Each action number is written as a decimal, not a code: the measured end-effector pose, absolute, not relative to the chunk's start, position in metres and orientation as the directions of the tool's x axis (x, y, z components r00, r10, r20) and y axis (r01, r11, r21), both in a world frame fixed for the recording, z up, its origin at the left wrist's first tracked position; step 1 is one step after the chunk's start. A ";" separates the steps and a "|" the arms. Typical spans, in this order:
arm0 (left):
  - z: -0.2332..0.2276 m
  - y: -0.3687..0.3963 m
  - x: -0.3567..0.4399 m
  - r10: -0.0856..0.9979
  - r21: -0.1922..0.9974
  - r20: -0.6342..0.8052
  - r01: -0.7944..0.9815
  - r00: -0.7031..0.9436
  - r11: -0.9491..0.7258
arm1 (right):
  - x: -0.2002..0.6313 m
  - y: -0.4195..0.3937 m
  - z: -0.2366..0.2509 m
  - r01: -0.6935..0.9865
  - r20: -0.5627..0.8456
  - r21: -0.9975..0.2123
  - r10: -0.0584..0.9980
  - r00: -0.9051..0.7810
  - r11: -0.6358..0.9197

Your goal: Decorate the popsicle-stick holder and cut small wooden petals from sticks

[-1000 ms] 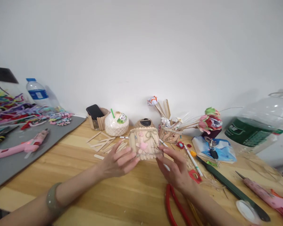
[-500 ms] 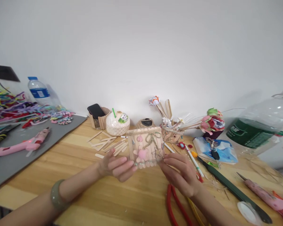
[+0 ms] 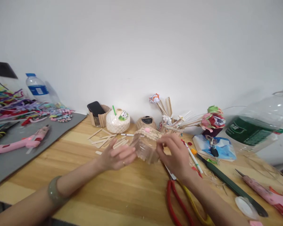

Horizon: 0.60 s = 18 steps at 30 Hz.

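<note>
Between my two hands, above the table, is a small clear plastic box (image 3: 145, 150) with craft sticks stuck along its side. It is tipped, so its see-through part faces me; a pink decoration shows at its far edge, and the decorated face is mostly hidden. My left hand (image 3: 119, 155), a ring on one finger, holds the box's left side with its fingertips. My right hand (image 3: 174, 152) pinches the right side. Below my right hand lie scissors (image 3: 173, 188) with one red and one yellow handle. Loose craft sticks (image 3: 103, 139) lie beyond my left hand.
Along the wall stand a stick holder with a phone (image 3: 96, 109), a wrapped coconut (image 3: 118, 122), a twine roll (image 3: 146, 122) and paper flowers (image 3: 212, 121). Glue guns lie left (image 3: 25, 141) and right (image 3: 269, 194). A large bottle (image 3: 252, 130) leans at right.
The box has been tipped so its decorated face turned away and upward, and its clear part now shows. My right hand rose slightly, and more of the scissors is visible.
</note>
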<state>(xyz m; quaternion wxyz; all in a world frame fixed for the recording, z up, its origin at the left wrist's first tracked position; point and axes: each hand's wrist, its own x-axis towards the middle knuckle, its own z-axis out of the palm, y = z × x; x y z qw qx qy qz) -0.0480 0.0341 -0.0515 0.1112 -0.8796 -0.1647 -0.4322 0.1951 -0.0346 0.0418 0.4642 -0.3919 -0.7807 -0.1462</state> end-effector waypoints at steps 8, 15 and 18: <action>-0.016 0.045 -0.037 0.621 0.493 0.647 0.379 0.442 -0.783 | 0.207 0.038 0.041 0.532 0.240 -0.838 0.959 0.153 0.125; -0.036 0.050 -0.024 0.765 0.734 0.515 0.263 0.387 -0.626 | 0.218 0.060 0.029 0.066 -0.015 -0.997 0.989 0.147 -0.025; -0.038 0.044 -0.011 0.774 0.775 0.492 0.203 0.399 -0.598 | 0.222 0.060 0.027 -0.064 -0.011 -0.998 0.991 0.136 -0.003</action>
